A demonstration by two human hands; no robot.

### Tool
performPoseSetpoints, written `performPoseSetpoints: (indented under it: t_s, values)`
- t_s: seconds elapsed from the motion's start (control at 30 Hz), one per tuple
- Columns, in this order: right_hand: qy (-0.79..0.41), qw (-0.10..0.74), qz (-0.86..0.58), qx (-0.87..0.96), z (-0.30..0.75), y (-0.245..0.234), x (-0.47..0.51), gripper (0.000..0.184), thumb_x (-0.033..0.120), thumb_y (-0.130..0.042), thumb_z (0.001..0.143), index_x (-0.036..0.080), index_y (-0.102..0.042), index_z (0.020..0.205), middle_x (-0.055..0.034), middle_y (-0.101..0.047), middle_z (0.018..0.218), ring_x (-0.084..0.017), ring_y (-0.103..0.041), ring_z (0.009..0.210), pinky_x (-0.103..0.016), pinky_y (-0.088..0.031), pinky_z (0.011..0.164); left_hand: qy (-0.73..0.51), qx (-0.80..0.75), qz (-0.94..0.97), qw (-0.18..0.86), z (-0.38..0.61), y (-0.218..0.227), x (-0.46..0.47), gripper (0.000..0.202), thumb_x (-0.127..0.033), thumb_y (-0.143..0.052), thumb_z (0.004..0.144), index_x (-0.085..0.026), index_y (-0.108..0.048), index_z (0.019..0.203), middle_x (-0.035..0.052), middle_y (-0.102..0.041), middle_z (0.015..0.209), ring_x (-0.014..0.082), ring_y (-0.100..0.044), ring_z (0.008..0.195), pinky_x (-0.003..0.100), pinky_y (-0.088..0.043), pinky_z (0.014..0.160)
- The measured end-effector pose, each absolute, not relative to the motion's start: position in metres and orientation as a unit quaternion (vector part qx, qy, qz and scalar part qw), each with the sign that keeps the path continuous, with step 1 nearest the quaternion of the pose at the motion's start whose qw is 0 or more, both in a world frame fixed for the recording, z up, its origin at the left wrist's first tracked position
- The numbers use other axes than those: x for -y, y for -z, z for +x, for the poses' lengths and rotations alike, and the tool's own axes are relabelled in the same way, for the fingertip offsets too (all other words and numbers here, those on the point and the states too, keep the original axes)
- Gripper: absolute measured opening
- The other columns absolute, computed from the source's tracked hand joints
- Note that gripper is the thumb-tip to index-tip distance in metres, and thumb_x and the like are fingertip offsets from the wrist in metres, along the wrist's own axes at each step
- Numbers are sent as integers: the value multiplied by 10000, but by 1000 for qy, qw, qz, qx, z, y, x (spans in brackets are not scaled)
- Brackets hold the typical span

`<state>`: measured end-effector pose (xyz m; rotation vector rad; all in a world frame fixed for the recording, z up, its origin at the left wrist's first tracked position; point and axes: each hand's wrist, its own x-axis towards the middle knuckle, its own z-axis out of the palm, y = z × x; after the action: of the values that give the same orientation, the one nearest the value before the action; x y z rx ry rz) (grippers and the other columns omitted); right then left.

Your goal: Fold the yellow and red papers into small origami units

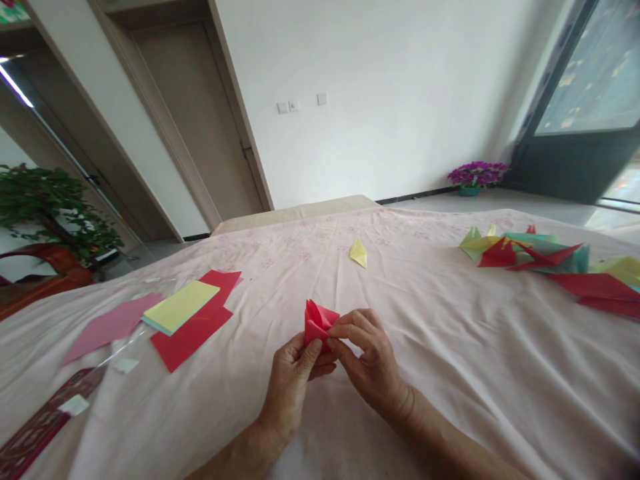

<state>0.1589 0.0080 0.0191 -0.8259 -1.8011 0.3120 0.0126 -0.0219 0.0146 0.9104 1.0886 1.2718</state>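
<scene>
A partly folded piece of red origami paper (315, 323) is held up between my two hands, its layers standing apart at the top. My left hand (295, 370) grips its lower left part, thumb in front and fingers behind. At its right side, the thumb and fingers of my right hand (367, 357) pinch the edge. My palms and fingers hide the paper's lower part. Beyond my hands, a small yellow folded paper piece (359, 254) lies on the pink patterned cloth (280, 267).
On the left lie red sheets (187, 340), a yellow sheet (183, 305) and a pink sheet (113, 327). Several folded paper pieces in red, green and yellow, including a red one (500, 253), are grouped at the right. A dark red patterned strip (45, 417) lies at the lower left.
</scene>
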Motion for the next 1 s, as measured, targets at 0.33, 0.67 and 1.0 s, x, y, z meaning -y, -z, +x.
performPoseSetpoints:
  t_s: [0.33, 0.67, 1.0]
  values:
    - [-105, 550, -357, 748, 155, -18, -9, 92, 219, -625, 859, 272, -685, 905, -37, -658, 906, -208, -562, 844, -382, -464, 748, -554, -473, 383, 568, 15, -15, 20, 451, -470, -725, 742, -109, -689, 1011, 115, -736, 861, 237, -712, 775, 330, -576, 731]
    - [-183, 557, -367, 722, 152, -15, -9, 144, 249, -588, 887, 245, -671, 769, -31, -619, 834, -202, -541, 837, -369, -441, 765, -525, -482, 437, 549, 16, -17, 23, 419, -433, -663, 815, -103, -674, 1072, 111, -733, 862, 240, -709, 782, 342, -579, 735]
    - [-209, 558, -336, 730, 155, -17, -9, 83, 274, -607, 880, 246, -666, 830, -22, -658, 827, -203, -554, 849, -357, -432, 785, -533, -491, 434, 536, 11, -14, 18, 411, -452, -651, 818, -91, -683, 1012, 112, -736, 821, 245, -716, 756, 331, -588, 701]
